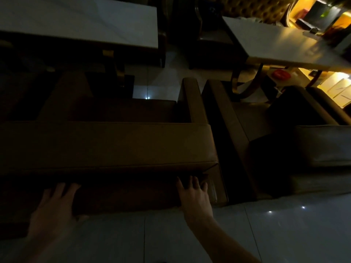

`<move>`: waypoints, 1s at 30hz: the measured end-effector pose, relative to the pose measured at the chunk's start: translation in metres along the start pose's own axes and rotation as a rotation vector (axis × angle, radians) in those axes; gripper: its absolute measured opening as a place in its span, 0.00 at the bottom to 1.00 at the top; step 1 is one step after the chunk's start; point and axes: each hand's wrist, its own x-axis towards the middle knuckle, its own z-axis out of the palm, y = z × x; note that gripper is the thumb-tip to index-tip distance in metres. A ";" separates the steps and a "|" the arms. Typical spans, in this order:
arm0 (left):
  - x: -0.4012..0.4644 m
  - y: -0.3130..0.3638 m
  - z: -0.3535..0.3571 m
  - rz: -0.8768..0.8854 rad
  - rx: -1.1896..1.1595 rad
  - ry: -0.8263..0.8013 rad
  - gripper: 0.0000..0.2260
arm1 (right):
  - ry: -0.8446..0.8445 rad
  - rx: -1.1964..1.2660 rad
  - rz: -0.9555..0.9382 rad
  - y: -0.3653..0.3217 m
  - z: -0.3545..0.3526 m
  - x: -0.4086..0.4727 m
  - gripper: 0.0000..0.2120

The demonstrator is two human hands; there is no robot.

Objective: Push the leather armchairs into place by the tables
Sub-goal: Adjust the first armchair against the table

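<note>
A brown leather armchair (106, 145) stands right in front of me, its broad back facing me and its seat toward a white-topped table (79, 21) at the upper left. My left hand (55, 205) lies flat against the lower left of the chair's back, fingers spread. My right hand (193, 194) presses the back near its right corner, fingers apart. A second brown armchair (237, 120) stands just to the right, its seat toward another white-topped table (288, 44). The room is dim.
Pale glossy floor tiles (266, 234) lie behind the chairs. A narrow gap separates the two armchairs. A grey cushioned seat (322, 147) sits at the right. A tufted bench (256, 8) stands behind the right table, and a red item (279, 74) lies under it.
</note>
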 end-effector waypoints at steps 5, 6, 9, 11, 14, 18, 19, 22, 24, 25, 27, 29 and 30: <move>-0.010 0.002 0.002 0.018 0.026 -0.020 0.40 | 0.035 0.015 -0.001 0.006 0.003 -0.007 0.40; -0.013 0.003 0.003 0.017 0.022 -0.017 0.39 | 0.030 0.016 -0.003 0.007 0.004 -0.009 0.40; -0.016 0.004 0.004 0.019 0.016 -0.005 0.38 | 0.022 0.013 0.006 0.009 0.005 -0.011 0.41; -0.016 0.004 0.004 0.011 0.022 -0.034 0.39 | 0.022 0.019 0.010 0.008 0.004 -0.011 0.41; -0.013 0.002 0.004 0.014 -0.003 -0.030 0.39 | 0.007 0.021 0.007 0.008 0.002 -0.010 0.41; -0.016 0.002 0.004 0.026 0.010 -0.003 0.38 | 0.031 0.042 -0.007 0.010 0.007 -0.009 0.41; -0.017 0.002 0.004 0.025 0.015 -0.005 0.38 | 0.037 0.057 -0.007 0.011 0.008 -0.010 0.41; -0.017 0.001 0.005 0.039 0.030 -0.008 0.39 | 0.038 0.095 -0.009 0.013 0.010 -0.010 0.42; -0.019 0.003 0.004 0.029 0.026 -0.008 0.39 | 0.036 0.108 -0.015 0.015 0.009 -0.010 0.41; -0.020 0.004 0.004 0.026 0.025 -0.003 0.39 | 0.039 0.118 -0.016 0.016 0.009 -0.010 0.41; -0.022 0.006 0.003 0.030 0.028 0.010 0.38 | 0.043 0.142 -0.015 0.017 0.009 -0.010 0.42; -0.024 0.006 0.004 0.031 0.026 0.012 0.38 | 0.046 0.148 -0.013 0.018 0.010 -0.009 0.43; -0.025 0.008 0.004 0.034 0.021 0.004 0.38 | 0.049 0.146 -0.010 0.020 0.011 -0.009 0.43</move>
